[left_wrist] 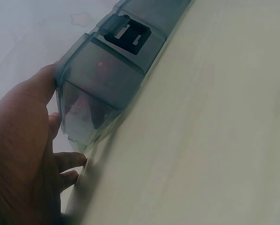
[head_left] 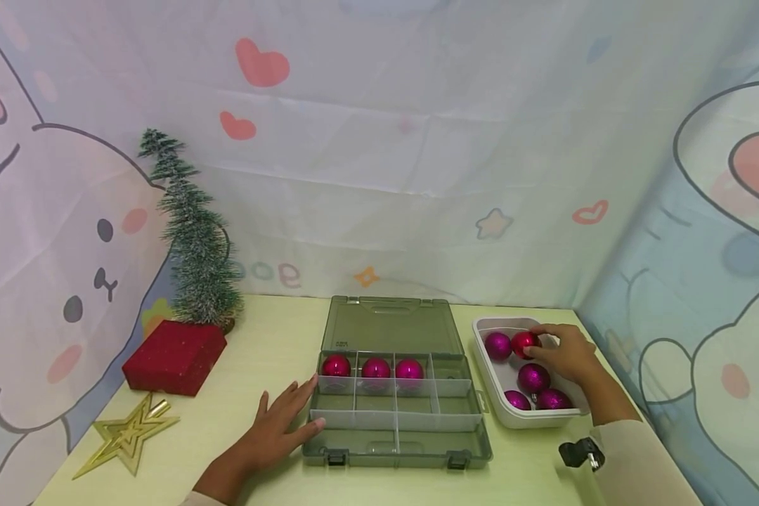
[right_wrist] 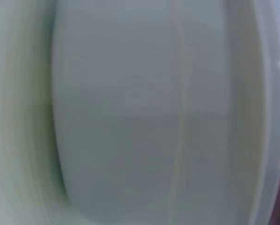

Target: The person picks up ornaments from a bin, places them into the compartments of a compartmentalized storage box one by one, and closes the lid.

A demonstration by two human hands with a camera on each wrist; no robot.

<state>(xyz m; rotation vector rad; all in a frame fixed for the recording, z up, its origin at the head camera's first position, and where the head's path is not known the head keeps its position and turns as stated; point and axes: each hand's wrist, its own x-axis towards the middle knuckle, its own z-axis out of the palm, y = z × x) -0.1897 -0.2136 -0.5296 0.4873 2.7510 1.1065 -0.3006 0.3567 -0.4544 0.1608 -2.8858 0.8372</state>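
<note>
My right hand (head_left: pixel 568 353) reaches into a white plastic tub (head_left: pixel 534 422) and pinches a shiny red bauble (head_left: pixel 523 345) between thumb and fingers. Around it in the tub lie several glittery purple baubles (head_left: pixel 534 378). The tub's pale side wall (right_wrist: pixel 140 112) fills the right wrist view, hiding that hand. My left hand (head_left: pixel 272 430), fingers spread and fairly straight, touches the left side of an open greenish compartment box (head_left: pixel 348 441). Three shiny red-pink baubles (head_left: pixel 376 369) sit in its back row, one per compartment. The left wrist view shows the hand (left_wrist: pixel 25 126) against the box's corner (left_wrist: pixel 112 70).
At the back left stands a small artificial Christmas tree (head_left: pixel 192 239) beside a dark red box (head_left: pixel 176 357). A gold star topper (head_left: pixel 128 437) lies nearer on the pale table (head_left: pixel 266 344). The compartment box's lid (head_left: pixel 392 325) lies back toward the printed cloth.
</note>
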